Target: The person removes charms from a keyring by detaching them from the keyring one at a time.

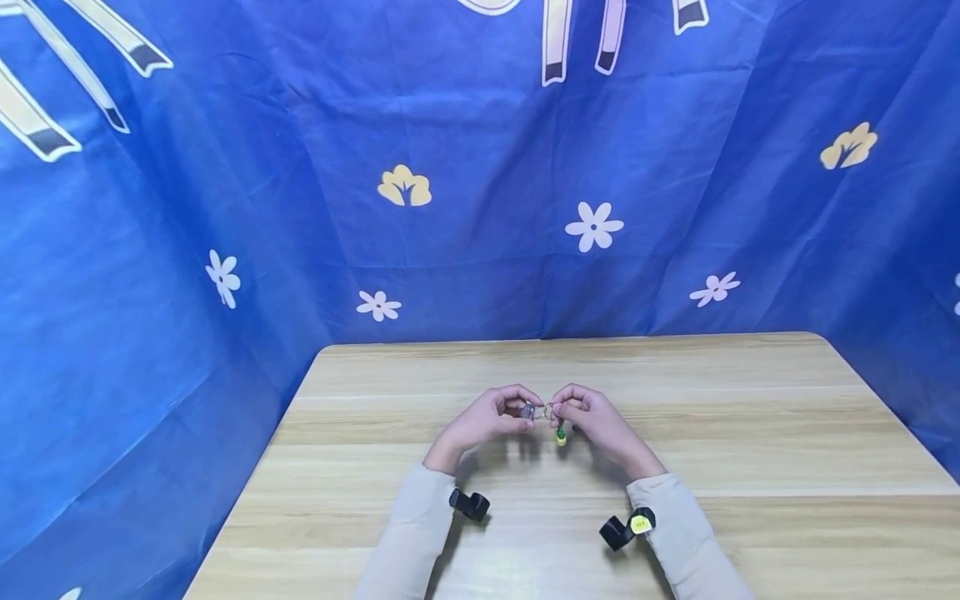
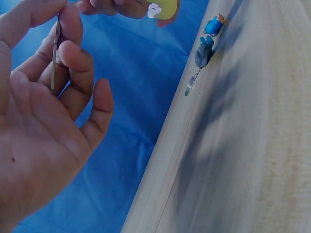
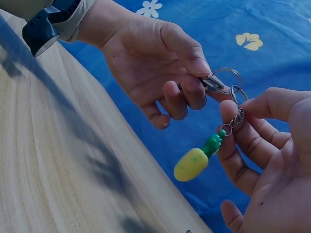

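Observation:
My left hand (image 1: 487, 418) pinches a thin flat metal piece (image 2: 55, 58) between thumb and fingers. A split key ring (image 3: 228, 73) is joined to it. Close by, my right hand (image 1: 596, 421) pinches the ring of a keychain (image 3: 237, 92) between thumb and index finger; the two rings touch or overlap. From this keychain a short chain (image 3: 235, 121) hangs with a yellow and green charm (image 3: 194, 162). The left fingers partly cover the metal piece, so its exact kind cannot be told. Both hands are held above the table.
Past the hands, a grey figure keychain (image 2: 203, 52) with a ring and a blue figure (image 2: 213, 26) with an orange top lie on the wooden table (image 1: 375, 508). A blue patterned cloth (image 1: 480, 208) hangs behind it. Each wrist wears a black camera (image 1: 472, 506).

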`<move>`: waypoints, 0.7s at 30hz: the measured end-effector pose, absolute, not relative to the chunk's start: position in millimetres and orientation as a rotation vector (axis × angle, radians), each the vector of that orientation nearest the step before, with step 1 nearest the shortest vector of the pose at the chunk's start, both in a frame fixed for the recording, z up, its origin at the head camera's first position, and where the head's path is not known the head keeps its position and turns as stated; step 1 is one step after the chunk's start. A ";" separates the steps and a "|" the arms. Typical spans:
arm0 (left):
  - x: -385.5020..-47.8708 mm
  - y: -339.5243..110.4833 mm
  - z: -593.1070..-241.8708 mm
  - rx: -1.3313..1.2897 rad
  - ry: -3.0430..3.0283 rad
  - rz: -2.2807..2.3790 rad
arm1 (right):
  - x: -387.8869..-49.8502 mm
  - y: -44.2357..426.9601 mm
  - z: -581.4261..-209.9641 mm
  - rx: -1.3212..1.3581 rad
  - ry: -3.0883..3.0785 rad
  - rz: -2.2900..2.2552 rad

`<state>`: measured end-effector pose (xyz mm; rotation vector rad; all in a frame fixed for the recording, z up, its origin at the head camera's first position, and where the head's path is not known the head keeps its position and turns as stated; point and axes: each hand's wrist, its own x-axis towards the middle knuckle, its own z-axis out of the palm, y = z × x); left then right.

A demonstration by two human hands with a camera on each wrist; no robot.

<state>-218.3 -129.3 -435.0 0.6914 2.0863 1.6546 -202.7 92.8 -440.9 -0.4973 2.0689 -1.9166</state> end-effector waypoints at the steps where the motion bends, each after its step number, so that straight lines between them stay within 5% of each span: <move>1: -218.6 -129.3 -435.3 0.690 2.091 1.652 | -203.1 92.9 -441.0 -0.500 2.058 -1.923; 21: -218.2 -128.4 -436.4 0.730 2.160 1.639 | -201.5 89.8 -442.0 -0.504 2.022 -1.930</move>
